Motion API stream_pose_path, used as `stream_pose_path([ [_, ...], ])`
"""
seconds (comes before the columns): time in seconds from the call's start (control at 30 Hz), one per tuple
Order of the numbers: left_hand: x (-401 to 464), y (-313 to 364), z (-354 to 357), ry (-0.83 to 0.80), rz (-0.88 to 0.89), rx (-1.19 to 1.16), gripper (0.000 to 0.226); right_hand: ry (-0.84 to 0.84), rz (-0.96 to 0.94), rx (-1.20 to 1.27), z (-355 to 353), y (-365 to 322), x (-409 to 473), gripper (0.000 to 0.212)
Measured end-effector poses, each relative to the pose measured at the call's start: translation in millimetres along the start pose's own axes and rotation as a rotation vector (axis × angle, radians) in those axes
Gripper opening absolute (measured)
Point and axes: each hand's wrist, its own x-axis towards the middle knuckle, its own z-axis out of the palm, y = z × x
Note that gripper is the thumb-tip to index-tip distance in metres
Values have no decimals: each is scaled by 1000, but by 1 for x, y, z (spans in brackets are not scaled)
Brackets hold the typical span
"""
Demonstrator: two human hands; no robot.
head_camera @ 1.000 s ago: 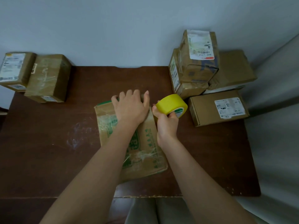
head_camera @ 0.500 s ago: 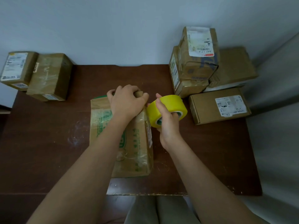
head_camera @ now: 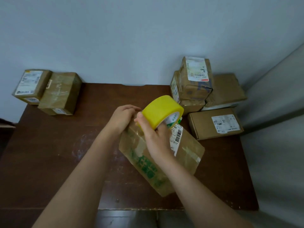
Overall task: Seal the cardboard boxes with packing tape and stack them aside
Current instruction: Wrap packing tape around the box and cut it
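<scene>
**One box in work, more waiting at the right**

The brown cardboard box with green print (head_camera: 162,159) stands tilted on the dark brown wooden table (head_camera: 49,153), near the front edge in the middle. The right hand (head_camera: 155,139) grips the yellow roll of packing tape (head_camera: 162,111) and holds it at the far top end of this box. The left hand (head_camera: 123,116) rests with curled fingers on the same end; whether it pinches the loose tape end, I cannot tell.

I judge the sealing of this box is only at its beginning, because no fresh yellow strip shows on it. Two taped brown boxes (head_camera: 47,92) at the far left corner look already put aside. A pile of brown parcels (head_camera: 202,89) and one flat brown box with a white label (head_camera: 215,123) at the right probably wait for tape.
</scene>
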Motion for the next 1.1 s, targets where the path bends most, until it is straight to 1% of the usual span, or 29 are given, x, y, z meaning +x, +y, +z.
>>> stream_pose_path([
  [0.03, 0, 0, 0, -27, -4, 25, 27, 2, 6, -19, 2, 4, -2, 84],
  [0.07, -1, -1, 0, -65, -4, 18, 22, 0, -1, -12, 4, 5, -5, 83],
  [0.1, -1, -1, 0, -108, -15, -10, 19, -2, -12, 7, 4, 5, -8, 78],
  [0.17, -2, -4, -3, -180, -32, -55, 31, -17, -63, 17, 1, 5, -14, 65],
  [0.23, -4, -12, -13, -217, -18, -13, 39, -74, -165, -39, -3, 6, -18, 51],
  [0.3, -9, -24, -23, -225, 11, -12, 36, -121, -267, -130, -5, 9, -19, 38],
  [0.33, -12, -31, -26, -221, 18, -29, 34, -147, -314, -184, -4, 13, -19, 36],
  [0.43, -20, -49, -31, -216, 38, -66, 28, -202, -351, -330, 2, 30, -18, 53],
  [0.47, -20, -56, -32, -209, 48, -69, 25, -222, -352, -377, 5, 35, -19, 56],
  [0.53, -20, -72, -34, -192, 81, -88, 27, -267, -369, -440, 7, 38, -21, 53],
  [0.57, -20, -78, -34, -188, 90, -111, 29, -273, -391, -450, 5, 37, -20, 48],
  [0.63, -22, -86, -32, -183, 97, -173, 35, -233, -458, -478, -7, 34, -11, 39],
  [0.67, -25, -88, -31, -186, 97, -203, 39, -217, -456, -498, -14, 33, -5, 39],
  [0.73, -25, -90, -31, -179, 98, -245, 43, -236, -388, -514, -24, 32, 9, 42],
  [0.83, -25, -91, -28, -150, 89, -265, 38, -300, -281, -413, -26, 30, 11, 53],
  [0.93, -29, -86, -26, -155, 98, -270, 35, -333, -198, -159, -24, 19, 7, 62],
  [0.97, -30, -86, -25, -155, 95, -270, 34, -337, -173, -108, -25, 15, 10, 65],
  [1.03, -30, -84, -22, -144, 85, -255, 33, -311, -170, -84, -33, 7, 16, 64],
  [1.1, -31, -82, -22, -141, 79, -228, 33, -233, -178, -46, -43, 3, 26, 64],
])
